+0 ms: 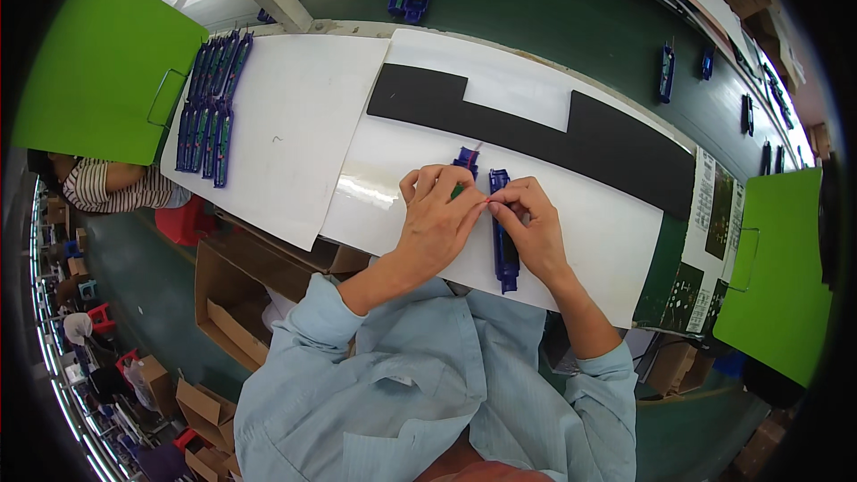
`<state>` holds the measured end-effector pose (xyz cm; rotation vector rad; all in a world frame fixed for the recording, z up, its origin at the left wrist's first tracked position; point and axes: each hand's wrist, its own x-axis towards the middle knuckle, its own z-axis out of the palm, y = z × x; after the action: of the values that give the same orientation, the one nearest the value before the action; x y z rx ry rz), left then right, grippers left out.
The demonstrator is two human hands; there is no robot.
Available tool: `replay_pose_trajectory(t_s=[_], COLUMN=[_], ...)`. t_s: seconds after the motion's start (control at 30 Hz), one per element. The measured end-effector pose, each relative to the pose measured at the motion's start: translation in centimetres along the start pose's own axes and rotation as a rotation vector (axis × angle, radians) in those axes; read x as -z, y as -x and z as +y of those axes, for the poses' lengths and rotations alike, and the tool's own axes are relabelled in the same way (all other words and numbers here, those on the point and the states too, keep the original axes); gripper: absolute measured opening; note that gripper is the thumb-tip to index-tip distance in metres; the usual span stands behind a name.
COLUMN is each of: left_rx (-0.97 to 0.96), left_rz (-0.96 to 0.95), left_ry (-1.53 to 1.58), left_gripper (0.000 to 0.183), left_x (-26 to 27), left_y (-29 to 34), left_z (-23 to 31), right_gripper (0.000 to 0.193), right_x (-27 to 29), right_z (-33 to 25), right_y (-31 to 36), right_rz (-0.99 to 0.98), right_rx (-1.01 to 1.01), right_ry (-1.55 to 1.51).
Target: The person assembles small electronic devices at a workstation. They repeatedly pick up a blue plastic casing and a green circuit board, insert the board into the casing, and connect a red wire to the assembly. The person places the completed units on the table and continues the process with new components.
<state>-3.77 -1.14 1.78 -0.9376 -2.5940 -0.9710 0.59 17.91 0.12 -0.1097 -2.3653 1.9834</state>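
Left hand (437,219): pinching a small red part (488,202), partly covering one blue housing (466,158)
Right hand (530,225): pinching at the same red part
Second blue housing (505,254): lying on the bench (594,254), beneath the fingertips
Black panel (527,131): lying beyond

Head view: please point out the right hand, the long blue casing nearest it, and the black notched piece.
Right hand (538,230), head view: middle of the hand.
Long blue casing (505,254), head view: its lower half.
Black notched piece (525,137), head view: the strip just below its notch.
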Motion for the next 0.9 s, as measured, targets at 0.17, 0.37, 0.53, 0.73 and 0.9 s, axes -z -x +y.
replay_pose_trajectory(t_s=[0.17,0.37,0.53,0.73,0.9], left_rx=[0.209,0.203,0.122,0.014,-0.135], left_rz=[0.044,0.062,-0.040,-0.100,-0.128], left_ry=[0.105,-0.087,-0.127,-0.051,-0.146], left_gripper=[0.011,0.025,0.024,0.024,0.026], left_x=[-0.1,3.5,3.3,2.4,3.0], left_y=[2.0,5.2,5.8,5.4,5.3], left_z=[1.3,0.8,-0.1,-1.2,-0.5], right_gripper=[0.011,0.009,0.013,0.013,0.010], right_x=[-1.0,-1.7,-2.8,-3.7,-3.2], right_z=[1.3,-1.5,-2.2,-2.0,-2.4], right_y=[0.9,0.5,-0.5,-1.2,-1.6], right_rz=[-0.007,-0.044,-0.166,-0.290,-0.317], right_rx=[-0.039,0.132,0.401,0.555,0.512], right_ry=[-0.161,0.140,0.326,0.559,0.559])
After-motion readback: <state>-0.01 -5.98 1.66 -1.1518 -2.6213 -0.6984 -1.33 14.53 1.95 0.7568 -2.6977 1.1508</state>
